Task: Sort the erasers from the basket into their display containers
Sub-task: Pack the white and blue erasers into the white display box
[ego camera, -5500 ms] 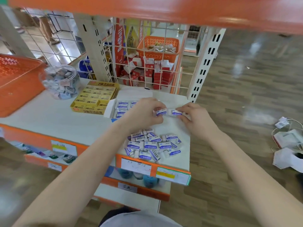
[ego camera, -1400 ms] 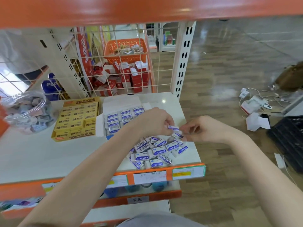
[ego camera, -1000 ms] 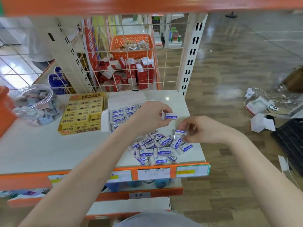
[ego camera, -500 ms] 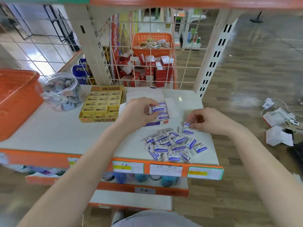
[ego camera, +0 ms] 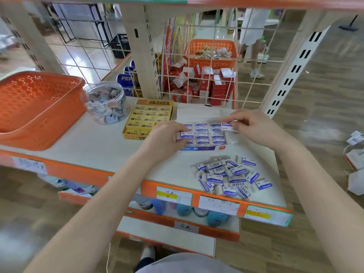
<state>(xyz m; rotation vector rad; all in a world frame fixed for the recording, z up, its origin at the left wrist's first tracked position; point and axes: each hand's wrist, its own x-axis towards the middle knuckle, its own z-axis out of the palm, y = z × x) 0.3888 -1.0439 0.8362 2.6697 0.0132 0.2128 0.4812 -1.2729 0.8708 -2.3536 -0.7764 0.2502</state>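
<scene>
Left grip (ego camera: 164, 139) pinches one eraser (ego camera: 187, 136), right grip (ego camera: 254, 127) another, above the display box (ego camera: 202, 148) (left rows hidden).

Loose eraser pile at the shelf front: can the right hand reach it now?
Probably yes. The pile lies uncovered, just nearer than the right hand, nothing between. But that hand pinches an eraser over the display box, so it should place that first.

Bright, flat shop light; wide-angle warp, soft edges.
Glare on tile floor (ego camera: 84, 56) far beyond left hand (ego camera: 163, 141) & sheen on wood floor (ego camera: 325, 107) right of right hand (ego camera: 255, 128). Shadows faint under both hands on shelf (ego camera: 98, 146). Label on eraser (ego camera: 187, 136) pinched by left hand reads clean; second eraser (ego camera: 227, 126) in right-hand fingers smeared. Forearms nr cam blur; uprights (ego camera: 291, 75) behind hands bow outward.
</scene>
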